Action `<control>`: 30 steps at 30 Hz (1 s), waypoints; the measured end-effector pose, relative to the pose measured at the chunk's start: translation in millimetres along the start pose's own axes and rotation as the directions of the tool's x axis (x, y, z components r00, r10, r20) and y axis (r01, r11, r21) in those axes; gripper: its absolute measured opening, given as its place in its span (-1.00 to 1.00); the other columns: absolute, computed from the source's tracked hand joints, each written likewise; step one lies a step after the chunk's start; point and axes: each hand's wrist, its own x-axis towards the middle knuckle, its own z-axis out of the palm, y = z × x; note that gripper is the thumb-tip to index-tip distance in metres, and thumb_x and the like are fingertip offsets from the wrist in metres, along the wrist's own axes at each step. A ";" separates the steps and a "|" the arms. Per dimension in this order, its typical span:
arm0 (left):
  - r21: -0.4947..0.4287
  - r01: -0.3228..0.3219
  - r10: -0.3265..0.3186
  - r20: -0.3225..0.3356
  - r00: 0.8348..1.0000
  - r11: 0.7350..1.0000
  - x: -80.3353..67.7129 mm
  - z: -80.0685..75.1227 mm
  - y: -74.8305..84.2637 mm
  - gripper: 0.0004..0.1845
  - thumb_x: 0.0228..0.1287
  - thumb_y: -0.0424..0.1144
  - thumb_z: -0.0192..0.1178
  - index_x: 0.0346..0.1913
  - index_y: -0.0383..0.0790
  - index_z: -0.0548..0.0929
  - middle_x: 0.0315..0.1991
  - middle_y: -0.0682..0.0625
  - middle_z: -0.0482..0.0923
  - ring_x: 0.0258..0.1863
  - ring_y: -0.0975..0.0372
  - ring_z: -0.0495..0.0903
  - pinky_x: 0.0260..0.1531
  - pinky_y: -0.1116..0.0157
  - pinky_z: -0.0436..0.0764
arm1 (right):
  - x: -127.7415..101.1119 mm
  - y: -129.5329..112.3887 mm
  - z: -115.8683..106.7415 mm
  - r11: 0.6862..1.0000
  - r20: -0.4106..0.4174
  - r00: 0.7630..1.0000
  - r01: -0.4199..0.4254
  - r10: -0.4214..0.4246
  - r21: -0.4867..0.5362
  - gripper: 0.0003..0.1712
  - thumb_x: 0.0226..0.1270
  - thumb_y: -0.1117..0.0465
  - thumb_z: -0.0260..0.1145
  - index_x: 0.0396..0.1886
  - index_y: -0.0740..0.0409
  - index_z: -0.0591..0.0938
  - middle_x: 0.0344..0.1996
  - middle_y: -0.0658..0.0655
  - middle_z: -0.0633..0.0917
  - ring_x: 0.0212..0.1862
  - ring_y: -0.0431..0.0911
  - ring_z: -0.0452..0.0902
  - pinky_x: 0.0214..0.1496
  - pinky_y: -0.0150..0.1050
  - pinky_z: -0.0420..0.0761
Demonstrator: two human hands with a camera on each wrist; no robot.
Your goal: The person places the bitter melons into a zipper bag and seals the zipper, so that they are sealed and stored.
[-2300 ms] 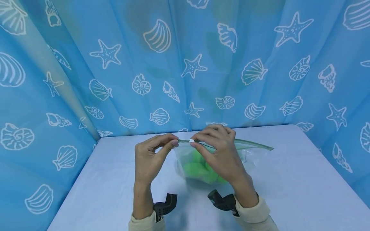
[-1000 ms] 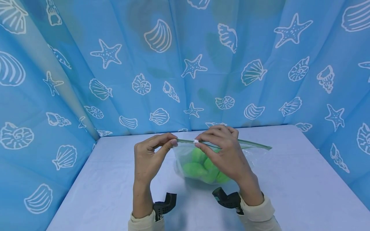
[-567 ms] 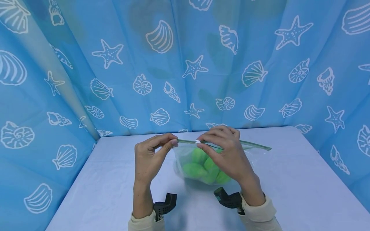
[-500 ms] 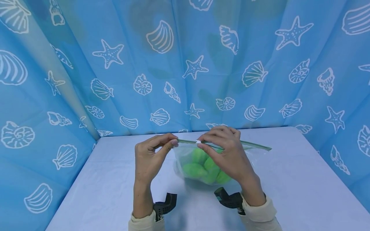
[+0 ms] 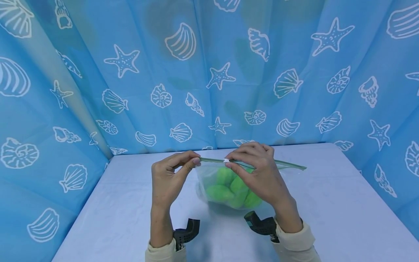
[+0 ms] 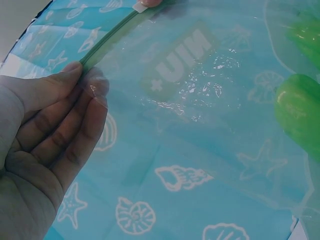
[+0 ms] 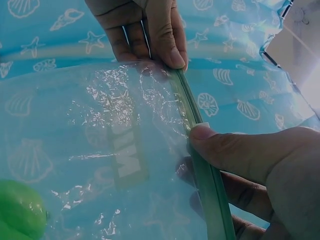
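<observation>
A clear zip bag [image 5: 209,174] with a green zip strip [image 5: 288,165] hangs above the table, holding several green round things [image 5: 229,187]. My left hand [image 5: 178,169] pinches the bag's left top corner [image 6: 87,67] between thumb and fingers. My right hand [image 5: 248,163] pinches the white slider [image 5: 226,160] on the strip, a short way right of the left hand. In the right wrist view my thumb [image 7: 235,150] presses on the strip [image 7: 210,195] just past the slider [image 7: 201,124]. Printed letters [image 6: 180,62] show on the bag's side.
The pale blue table [image 5: 327,203] lies under the bag. Blue curtains with white shells and starfish [image 5: 216,76] close in the back and both sides. Black wrist camera mounts [image 5: 186,233] sit at both cuffs.
The right hand has drawn the white slider a little to the right along the strip. The left hand has kept its pinch on the corner. The bag hangs much the same.
</observation>
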 end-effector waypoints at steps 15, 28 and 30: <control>-0.009 -0.022 0.022 0.000 1.000 1.000 -0.3 0.0 -0.9 -0.86 0.08 -0.26 0.30 -0.25 -0.13 0.72 -0.38 0.11 0.67 -0.42 0.28 0.64 -0.33 0.32 0.60 | -3.2 6.7 -5.4 1.000 0.017 1.000 -0.011 0.011 0.010 -0.80 0.09 0.11 0.40 -0.23 -0.11 0.71 -0.23 -0.19 0.64 0.00 -0.19 0.40 0.12 0.09 0.10; -0.015 -0.018 0.017 -0.011 1.000 1.000 -0.3 -0.5 -2.0 -0.86 0.08 -0.27 0.30 -0.26 -0.14 0.72 -0.40 0.11 0.66 -0.42 0.27 0.64 -0.31 0.31 0.61 | -3.5 9.6 -9.1 1.000 0.017 1.000 -0.012 0.012 0.003 -0.78 0.06 0.13 0.42 -0.23 -0.10 0.71 -0.24 -0.18 0.64 -0.01 -0.19 0.40 0.09 0.10 0.09; -0.012 -0.012 0.012 -0.011 1.000 1.000 -0.3 -0.8 -2.4 -0.86 0.08 -0.27 0.31 -0.25 -0.14 0.72 -0.39 0.11 0.66 -0.41 0.27 0.64 -0.30 0.31 0.61 | -3.5 10.3 -9.5 1.000 0.018 1.000 -0.011 0.011 0.003 -0.78 0.06 0.13 0.42 -0.23 -0.10 0.71 -0.24 -0.18 0.64 0.00 -0.19 0.40 0.09 0.10 0.09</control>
